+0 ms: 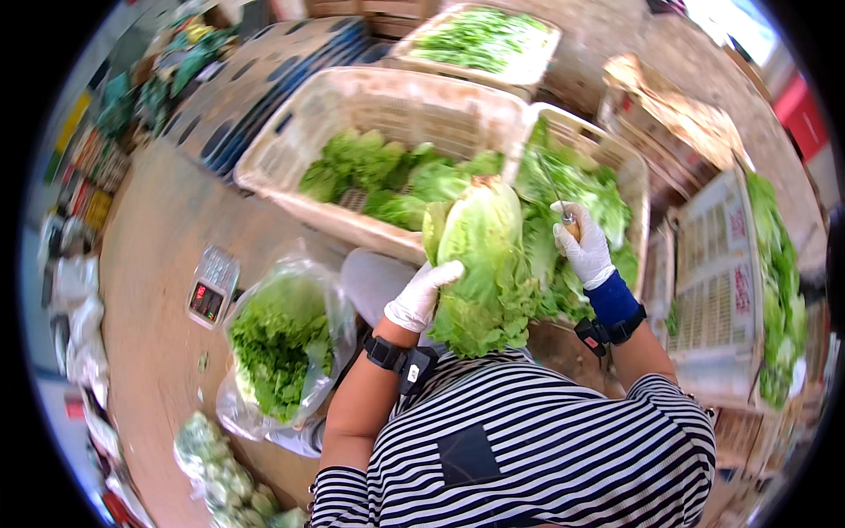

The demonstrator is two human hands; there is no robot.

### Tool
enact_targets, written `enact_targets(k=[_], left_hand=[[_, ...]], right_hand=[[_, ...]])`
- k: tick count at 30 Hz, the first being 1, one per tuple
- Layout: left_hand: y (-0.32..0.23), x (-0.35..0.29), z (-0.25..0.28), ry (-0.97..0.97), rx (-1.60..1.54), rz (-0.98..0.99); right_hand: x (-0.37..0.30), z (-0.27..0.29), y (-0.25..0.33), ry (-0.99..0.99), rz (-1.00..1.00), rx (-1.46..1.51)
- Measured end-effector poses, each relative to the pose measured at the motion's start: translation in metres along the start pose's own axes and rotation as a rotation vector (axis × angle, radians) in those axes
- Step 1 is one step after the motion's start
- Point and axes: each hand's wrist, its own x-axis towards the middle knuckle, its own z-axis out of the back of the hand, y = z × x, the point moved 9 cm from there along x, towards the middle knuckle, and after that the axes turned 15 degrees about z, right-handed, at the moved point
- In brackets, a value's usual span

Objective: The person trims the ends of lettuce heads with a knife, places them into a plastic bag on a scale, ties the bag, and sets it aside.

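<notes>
A large, pale-green head of lettuce (pixel 482 255) stands upright in front of my body, its browned cut stem end at the top and its leaves hanging down. My gloved left hand (pixel 422 295) grips it from the left side. In my gloved right hand (pixel 585 249), apart from the lettuce, is a knife (pixel 571 227) with a wooden handle; its thin blade points up and slightly left. Beyond the lettuce is a big whitish plastic crate (pixel 352 88) with loose green leaves (pixel 361 167) at its bottom. A smaller crate (pixel 644 180) beneath my right hand holds more lettuce leaves (pixel 607 198).
To my left are a clear plastic bag (pixel 339 308) of lettuce and a digital scale (pixel 211 289). Another bag of greens (pixel 216 466) lies lower left. Crates (pixel 717 290) of greens stand at right, another crate (pixel 546 53) at the back, beside stacked dotted boards (pixel 255 79).
</notes>
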Motion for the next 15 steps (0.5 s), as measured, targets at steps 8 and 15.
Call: enact_targets(k=[8, 15], left_hand=[[0.08, 0.108, -0.037, -0.03, 0.451, 0.193], [0.121, 0.149, 0.022, -0.146, 0.67, 0.346]], right_hand=[[-0.085, 0.045, -0.05, 0.155, 0.001, -0.402], [-0.116, -0.005, -0.119, 0.413, -0.154, -0.463]])
